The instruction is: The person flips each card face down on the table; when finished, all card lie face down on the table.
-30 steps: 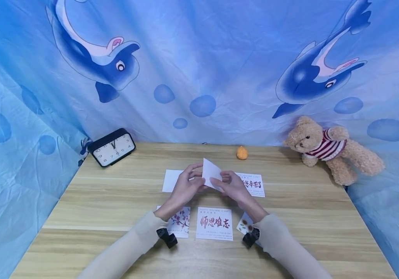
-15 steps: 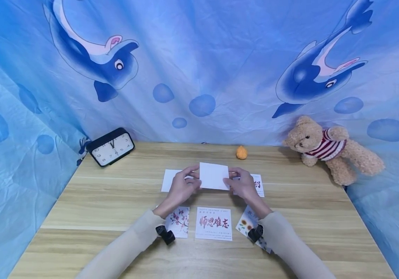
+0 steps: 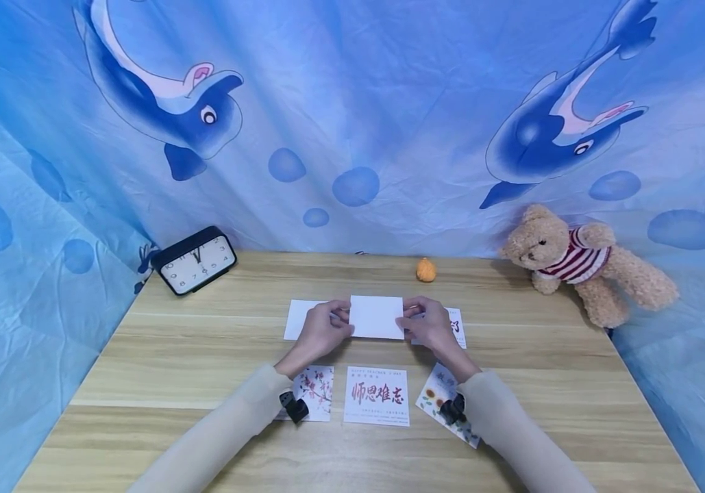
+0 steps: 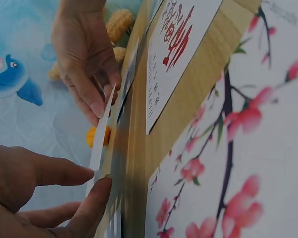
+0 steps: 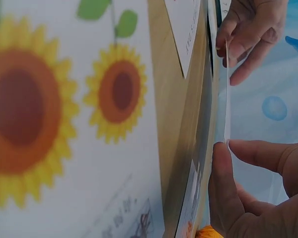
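Observation:
A blank white card (image 3: 377, 317) is held a little above the table between both hands. At its left edge, the left hand (image 3: 323, 329) pinches it between thumb and fingers; the right hand (image 3: 429, 325) pinches the right edge the same way. The left wrist view shows the card (image 4: 100, 134) nearly edge-on, raised off the wood. Behind the left hand lies another white card (image 3: 298, 319). Partly covered by the right hand is a card with red lettering (image 3: 458, 329).
Nearer on the table (image 3: 204, 383) lie a plum-blossom card (image 3: 318, 392), a red-lettered card (image 3: 377, 396) and a tilted sunflower card (image 3: 444, 404). A clock (image 3: 195, 261), a small orange object (image 3: 426, 270) and a teddy bear (image 3: 574, 257) stand along the back before a blue curtain (image 3: 352, 123).
The white card was angled between the hands a second ago. It now faces the head camera squarely and sits slightly lower, with the hands spread to its two sides.

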Demonstrator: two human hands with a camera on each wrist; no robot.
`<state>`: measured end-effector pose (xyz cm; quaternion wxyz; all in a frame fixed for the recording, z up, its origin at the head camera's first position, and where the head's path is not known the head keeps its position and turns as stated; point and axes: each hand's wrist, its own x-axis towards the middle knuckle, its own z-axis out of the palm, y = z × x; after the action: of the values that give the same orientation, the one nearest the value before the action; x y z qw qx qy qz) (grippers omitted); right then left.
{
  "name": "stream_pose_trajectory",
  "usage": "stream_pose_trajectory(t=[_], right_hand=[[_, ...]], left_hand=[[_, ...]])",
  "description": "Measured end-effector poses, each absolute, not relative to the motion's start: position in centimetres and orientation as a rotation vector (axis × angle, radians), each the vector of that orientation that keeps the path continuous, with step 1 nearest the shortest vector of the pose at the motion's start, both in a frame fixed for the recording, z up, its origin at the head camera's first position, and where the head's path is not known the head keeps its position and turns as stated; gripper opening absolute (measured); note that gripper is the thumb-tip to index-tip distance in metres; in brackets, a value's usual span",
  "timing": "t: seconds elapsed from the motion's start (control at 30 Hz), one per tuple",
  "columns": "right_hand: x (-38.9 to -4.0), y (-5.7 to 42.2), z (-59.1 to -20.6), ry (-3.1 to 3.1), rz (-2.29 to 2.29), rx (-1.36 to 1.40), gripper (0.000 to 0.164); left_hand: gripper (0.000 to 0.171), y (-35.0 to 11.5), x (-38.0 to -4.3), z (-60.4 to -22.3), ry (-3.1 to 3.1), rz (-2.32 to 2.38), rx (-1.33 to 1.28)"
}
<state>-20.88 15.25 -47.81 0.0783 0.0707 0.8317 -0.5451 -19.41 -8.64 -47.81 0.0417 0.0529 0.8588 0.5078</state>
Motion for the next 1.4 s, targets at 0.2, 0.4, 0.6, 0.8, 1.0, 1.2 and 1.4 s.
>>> stream_pose_trajectory(t=[0.2,0.4,0.6,0.8,1.0,1.2,1.4], right_hand=[[-21.3,15.4,-47.8,2.485,-1.582,0.242,0.039],[-21.6,15.5,-48.0,2.465,-1.571,0.245,0.037],[-21.6,15.5,-48.1,2.463,-1.529,0.239,0.036],[-21.6,15.8,-48.1,2.448,-1.512,0.221,0.032],[-21.6,16.1,-48.0,2.455,-1.503,0.233,0.026],[-21.3,16.6,-47.6,2.406,-1.579,0.262,0.024],[-20.9,17.9,-47.0,2.436,-1.598,0.240,0.028]], left_hand=[[0.052,-8.6,-19.5,-48.0,2.675,1.454,0.173],[0.050,-8.5,-19.5,-48.0,2.682,1.404,0.152],[0.050,-8.3,-19.5,-47.7,2.691,1.358,0.141],[0.047,-8.3,-19.3,-47.4,2.709,1.314,0.156],[0.040,-8.3,-19.2,-46.9,2.724,1.331,0.178],[0.054,-7.5,-19.0,-46.6,2.657,1.435,0.214],[0.050,-6.0,-18.9,-46.6,2.532,1.525,0.286]])
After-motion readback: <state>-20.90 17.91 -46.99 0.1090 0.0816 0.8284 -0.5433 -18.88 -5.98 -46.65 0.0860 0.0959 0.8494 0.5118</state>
